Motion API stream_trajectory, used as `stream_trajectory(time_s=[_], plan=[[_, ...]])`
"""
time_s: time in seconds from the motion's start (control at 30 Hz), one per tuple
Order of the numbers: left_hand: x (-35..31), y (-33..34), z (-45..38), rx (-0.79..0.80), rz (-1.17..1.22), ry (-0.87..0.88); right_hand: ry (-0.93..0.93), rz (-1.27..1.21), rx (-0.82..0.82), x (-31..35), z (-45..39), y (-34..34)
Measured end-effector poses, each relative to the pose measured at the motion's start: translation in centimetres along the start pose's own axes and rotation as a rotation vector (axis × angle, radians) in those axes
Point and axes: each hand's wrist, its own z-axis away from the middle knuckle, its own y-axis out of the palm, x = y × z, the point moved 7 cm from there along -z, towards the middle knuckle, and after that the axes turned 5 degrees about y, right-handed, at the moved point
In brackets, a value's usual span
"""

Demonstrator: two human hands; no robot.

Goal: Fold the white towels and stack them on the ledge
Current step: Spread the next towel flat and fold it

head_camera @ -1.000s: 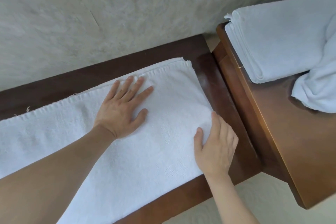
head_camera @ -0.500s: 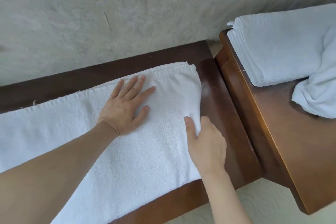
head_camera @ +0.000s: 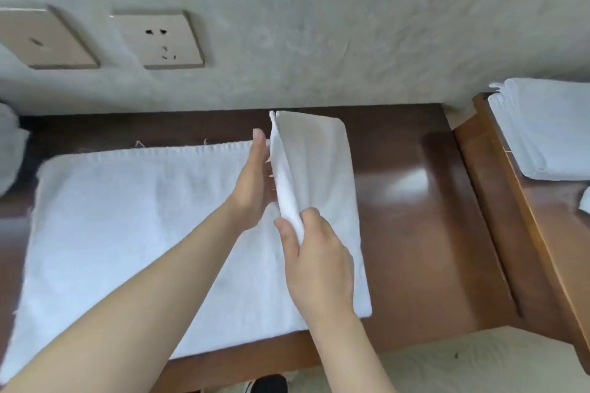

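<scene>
A white terry towel (head_camera: 134, 226) lies spread along a dark brown polished wooden ledge (head_camera: 412, 201) against a grey plaster wall (head_camera: 319, 25). Its right end is raised off the wood and turned toward the left. The right hand (head_camera: 316, 265) pinches that raised edge between thumb and fingers. The left hand (head_camera: 252, 182) stands edge-on with fingers straight and together, flat against the lifted flap, gripping nothing. A stack of folded white towels (head_camera: 542, 131) rests on a lighter brown wooden table (head_camera: 542, 233) to the right.
</scene>
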Motion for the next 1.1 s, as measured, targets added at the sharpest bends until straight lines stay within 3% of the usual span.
stream_trajectory(time_s=[0.13,0.23,0.37,0.43,0.53,0.7,0.83,0.97,1.1], plan=[[-1.9,-8.3,3.8,-0.021,-0.017,-0.123,-0.126,0.064,0.009,7.9,2.9,4.5],[-3.7,-16.1,7.0,-0.236,-0.062,-0.232,-0.158,0.053,0.1,14.4,5.1,8.9],[-5.5,-21.9,8.8,-0.393,-0.27,-0.094,-0.195,0.145,0.031,19.3,6.7,11.7],[-7.1,-25.5,9.9,-0.447,-0.288,-0.006,-0.245,0.178,-0.026,22.8,8.1,13.5],[-8.4,-30.1,11.0,-0.472,-0.289,0.05,-0.268,0.193,0.022,26.2,9.8,16.7],[-6.3,-35.0,12.5,-0.561,-0.354,-0.035,-0.229,0.246,0.153,27.4,10.8,21.1],[-6.1,-36.0,13.0,-0.578,-0.509,0.009,-0.228,0.219,0.34,26.6,11.4,24.3],[-6.2,-35.8,14.2,-0.568,-0.552,0.017,-0.187,0.049,0.461,25.2,11.5,25.3],[-5.1,-34.9,17.9,-0.622,-0.64,0.009,-0.018,-0.245,0.589,23.1,10.4,23.7]])
